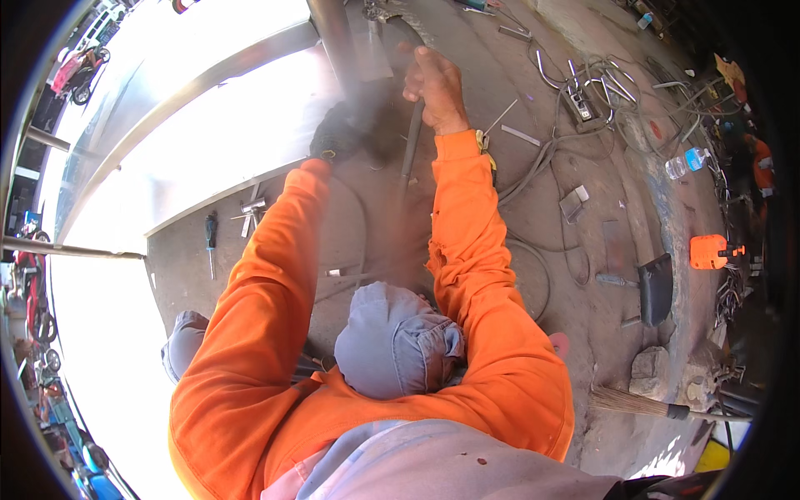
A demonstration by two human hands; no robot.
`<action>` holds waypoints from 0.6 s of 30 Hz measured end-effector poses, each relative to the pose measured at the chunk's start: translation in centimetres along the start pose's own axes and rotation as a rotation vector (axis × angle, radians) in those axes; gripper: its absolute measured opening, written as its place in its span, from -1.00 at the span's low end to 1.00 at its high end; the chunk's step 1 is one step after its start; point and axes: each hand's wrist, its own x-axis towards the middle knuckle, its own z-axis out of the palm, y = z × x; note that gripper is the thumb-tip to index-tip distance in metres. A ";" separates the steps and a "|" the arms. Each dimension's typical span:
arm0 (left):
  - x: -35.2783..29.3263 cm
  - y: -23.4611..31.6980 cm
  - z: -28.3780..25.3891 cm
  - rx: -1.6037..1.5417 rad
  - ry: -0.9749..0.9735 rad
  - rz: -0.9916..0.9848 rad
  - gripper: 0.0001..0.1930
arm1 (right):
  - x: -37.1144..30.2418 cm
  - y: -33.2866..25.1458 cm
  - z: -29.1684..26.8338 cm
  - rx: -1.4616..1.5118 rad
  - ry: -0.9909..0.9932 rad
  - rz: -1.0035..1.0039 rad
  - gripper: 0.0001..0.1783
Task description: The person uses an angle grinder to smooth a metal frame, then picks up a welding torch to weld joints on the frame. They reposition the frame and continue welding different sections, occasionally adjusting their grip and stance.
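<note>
My right hand [436, 90], bare, is raised at the top centre with its fingers curled round a thick dark hose [413, 133]. The hose bends over at the top and hangs down below the fist. To its left, my left hand [337, 133] wears a dark glove and lies at the lower end of a metal post [332, 37]. Haze and blur hide its fingers, so I cannot tell what they hold. A bright metal sheet [225, 137] with a curved metal bar [208, 68] over it spreads left of the gloved hand.
A screwdriver [211, 237] and a small metal tool [252, 208] lie near the sheet's edge. On the right are bent metal tubes [618, 87], loose cables [533, 171], a water bottle [687, 162], an orange container [708, 252], a dark flat pad [656, 289] and a broom [629, 401].
</note>
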 end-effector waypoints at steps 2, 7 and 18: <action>-0.1 0.1 -0.1 0.033 0.002 0.010 -0.28 | 0.9 0.6 -0.4 0.069 0.025 -0.013 -0.59; 0.0 -0.4 0.3 0.060 0.013 0.027 -0.32 | 2.4 1.8 -3.0 0.230 0.025 0.005 -0.60; -0.1 -0.7 0.5 0.019 0.034 0.078 -0.32 | 8.3 9.7 -6.8 -0.424 0.491 -0.229 -0.66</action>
